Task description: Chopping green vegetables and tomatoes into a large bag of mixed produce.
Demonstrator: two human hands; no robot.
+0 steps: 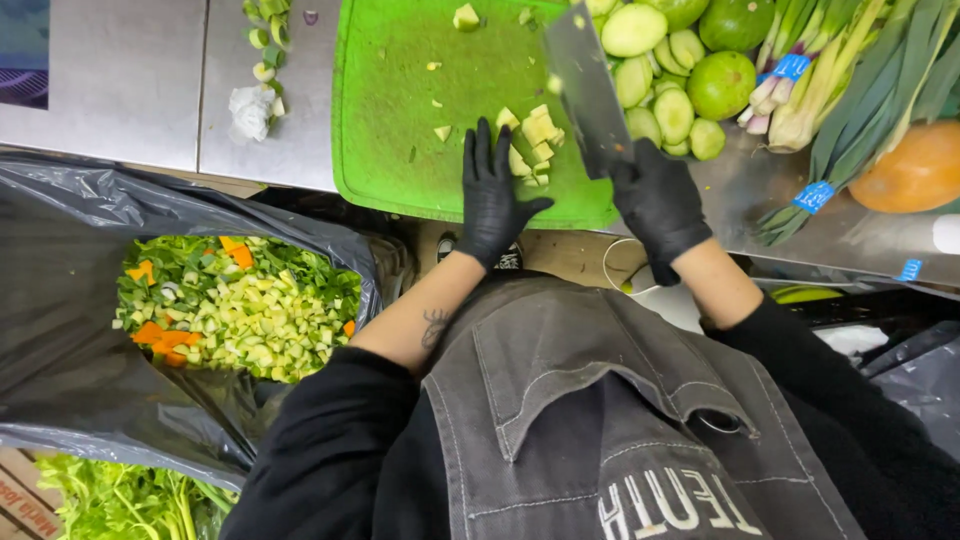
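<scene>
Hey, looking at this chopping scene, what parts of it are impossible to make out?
All in the head view:
- Cleaver: handle hidden inside the gloved right hand.
- Pale cut pieces: some covered by the left hand fingers.
- Black bag of chopped vegetables: its depth is hidden by the pile.
- Orange round vegetable: cut off by the right edge.
- Leafy greens: cut off by the bottom edge.

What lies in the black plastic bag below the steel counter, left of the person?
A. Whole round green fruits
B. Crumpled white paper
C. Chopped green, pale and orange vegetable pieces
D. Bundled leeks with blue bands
C: the black plastic bag holds a heap of chopped vegetable pieces in green, pale yellow-green and orange, while the whole fruits and leeks lie on the counter.
</scene>
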